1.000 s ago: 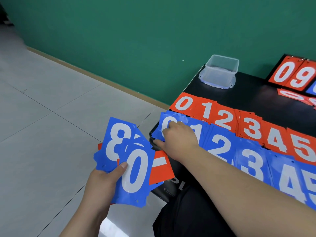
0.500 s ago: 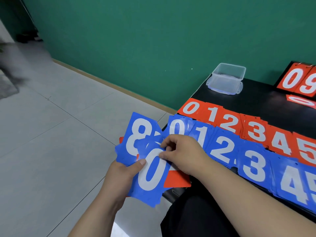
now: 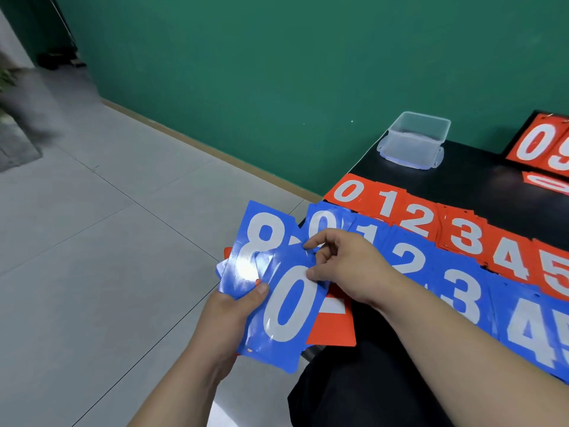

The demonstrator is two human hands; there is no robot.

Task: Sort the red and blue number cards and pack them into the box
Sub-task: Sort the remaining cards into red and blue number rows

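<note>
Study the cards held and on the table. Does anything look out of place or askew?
Yes. A red dash card pokes out behind the blue cards in the left hand, so colours are mixed there. The red 3 pile sits with ragged, uneven edges.

Your blue cards (image 3: 286,306) have white numbers, and one red card (image 3: 334,331) has a white bar. A red row (image 3: 409,217) and a blue row (image 3: 462,291) sit on your black table (image 3: 480,186), by a clear box (image 3: 415,140) and green wall (image 3: 246,72).
</note>
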